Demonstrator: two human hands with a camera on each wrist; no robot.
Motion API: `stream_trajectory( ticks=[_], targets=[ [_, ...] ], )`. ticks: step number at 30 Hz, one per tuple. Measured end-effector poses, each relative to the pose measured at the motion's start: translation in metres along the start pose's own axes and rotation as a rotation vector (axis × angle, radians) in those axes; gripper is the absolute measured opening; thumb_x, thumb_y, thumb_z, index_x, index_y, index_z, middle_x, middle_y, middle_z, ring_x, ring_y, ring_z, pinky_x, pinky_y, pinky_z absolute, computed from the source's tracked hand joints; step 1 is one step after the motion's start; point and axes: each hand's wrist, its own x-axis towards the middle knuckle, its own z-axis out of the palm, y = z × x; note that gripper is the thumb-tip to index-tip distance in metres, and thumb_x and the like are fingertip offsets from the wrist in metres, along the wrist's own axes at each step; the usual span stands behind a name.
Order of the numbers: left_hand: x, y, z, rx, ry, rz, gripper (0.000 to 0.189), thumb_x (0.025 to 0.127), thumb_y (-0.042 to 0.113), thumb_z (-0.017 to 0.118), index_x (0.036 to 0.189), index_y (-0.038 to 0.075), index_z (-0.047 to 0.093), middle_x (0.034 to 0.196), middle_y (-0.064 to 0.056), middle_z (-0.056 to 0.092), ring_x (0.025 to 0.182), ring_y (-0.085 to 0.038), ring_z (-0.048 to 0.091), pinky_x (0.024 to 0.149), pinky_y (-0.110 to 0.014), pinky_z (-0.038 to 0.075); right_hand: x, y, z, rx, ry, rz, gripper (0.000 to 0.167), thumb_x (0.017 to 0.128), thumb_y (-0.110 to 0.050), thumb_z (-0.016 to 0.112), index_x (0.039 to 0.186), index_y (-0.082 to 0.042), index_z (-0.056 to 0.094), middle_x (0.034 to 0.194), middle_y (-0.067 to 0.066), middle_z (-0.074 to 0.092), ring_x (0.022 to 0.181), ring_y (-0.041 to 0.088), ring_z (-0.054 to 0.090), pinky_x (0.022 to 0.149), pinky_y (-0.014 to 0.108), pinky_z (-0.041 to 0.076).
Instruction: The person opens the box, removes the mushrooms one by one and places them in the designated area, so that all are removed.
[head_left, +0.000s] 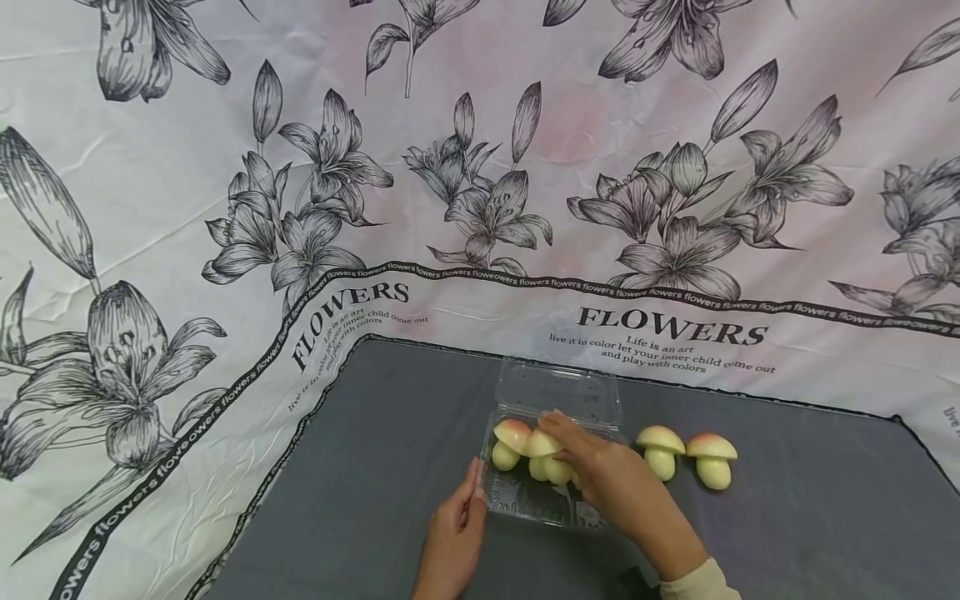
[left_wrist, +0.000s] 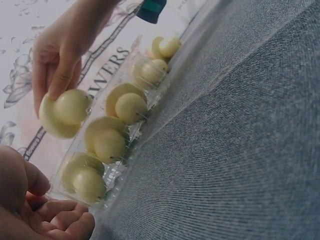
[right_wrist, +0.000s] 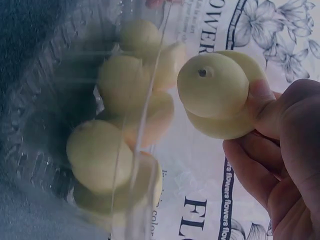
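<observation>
A clear plastic box (head_left: 517, 510) lies on the grey table with its lid (head_left: 558, 393) folded back. Inside are three cream mushroom-shaped pieces with rounded caps, one at the left end (head_left: 507, 457) and one nearest the left hand in the left wrist view (left_wrist: 89, 184). My right hand (head_left: 617, 479) pinches another mushroom-shaped piece (right_wrist: 214, 86) by its cap, above the box, stem turned down. At the box's left side, my left hand (head_left: 453, 527) pinches the edge between thumb and fingers.
Two more mushroom-shaped pieces, one (head_left: 661, 452) beside the other (head_left: 712, 460), stand right of the box. Behind the table (head_left: 817, 492) hangs a white flower-printed cloth (head_left: 480, 317). A dark object (head_left: 636, 581) shows by the right forearm.
</observation>
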Motion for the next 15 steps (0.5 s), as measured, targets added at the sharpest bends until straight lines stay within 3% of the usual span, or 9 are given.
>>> stream_trajectory(
  ticks=[2, 6, 9, 13, 15],
  targets=[
    [0.000, 0.000, 0.000, 0.009, 0.003, 0.000, 0.052, 0.114, 0.022, 0.050, 0.161, 0.001, 0.039, 0.161, -0.022, 0.043, 0.149, -0.039, 0.041, 0.113, -0.045, 0.050, -0.001, 0.002, -0.002, 0.006, 0.002, 0.025, 0.060, 0.093, -0.006, 0.081, 0.149, -0.015, 0.062, 0.145, 0.006, 0.067, 0.103, 0.023, 0.077, 0.059, 0.023, 0.058],
    [0.000, -0.001, 0.001, 0.019, 0.015, 0.007, 0.051, 0.114, 0.020, 0.050, 0.161, 0.000, 0.041, 0.161, -0.021, 0.044, 0.149, -0.036, 0.041, 0.113, -0.042, 0.049, -0.002, 0.005, -0.007, 0.018, -0.006, 0.074, 0.057, 0.095, -0.006, 0.079, 0.149, -0.015, 0.061, 0.147, 0.007, 0.065, 0.076, 0.019, 0.075, 0.050, 0.017, 0.049],
    [0.001, -0.003, 0.002, 0.019, 0.024, 0.009, 0.051, 0.114, 0.020, 0.050, 0.161, 0.000, 0.041, 0.161, -0.019, 0.044, 0.149, -0.034, 0.042, 0.114, -0.041, 0.047, -0.003, 0.008, -0.010, 0.014, 0.003, 0.079, 0.056, 0.095, -0.004, 0.078, 0.149, -0.013, 0.062, 0.147, 0.009, 0.065, 0.083, 0.022, 0.077, 0.052, 0.020, 0.052],
    [0.000, -0.003, 0.002, 0.012, 0.029, 0.004, 0.051, 0.114, 0.020, 0.050, 0.161, 0.002, 0.041, 0.161, -0.018, 0.045, 0.149, -0.033, 0.042, 0.115, -0.040, 0.046, -0.004, 0.014, -0.012, -0.009, 0.039, 0.066, 0.056, 0.094, -0.002, 0.078, 0.148, -0.011, 0.063, 0.145, 0.009, 0.066, 0.104, 0.029, 0.076, 0.057, 0.026, 0.059],
    [-0.001, -0.002, 0.002, 0.011, 0.027, 0.007, 0.051, 0.114, 0.020, 0.051, 0.161, 0.003, 0.041, 0.160, -0.018, 0.045, 0.149, -0.033, 0.042, 0.115, -0.041, 0.047, -0.004, 0.016, -0.014, -0.018, 0.057, 0.065, 0.057, 0.093, -0.002, 0.079, 0.147, -0.011, 0.063, 0.145, 0.009, 0.067, 0.092, 0.027, 0.077, 0.053, 0.023, 0.055]
  ],
)
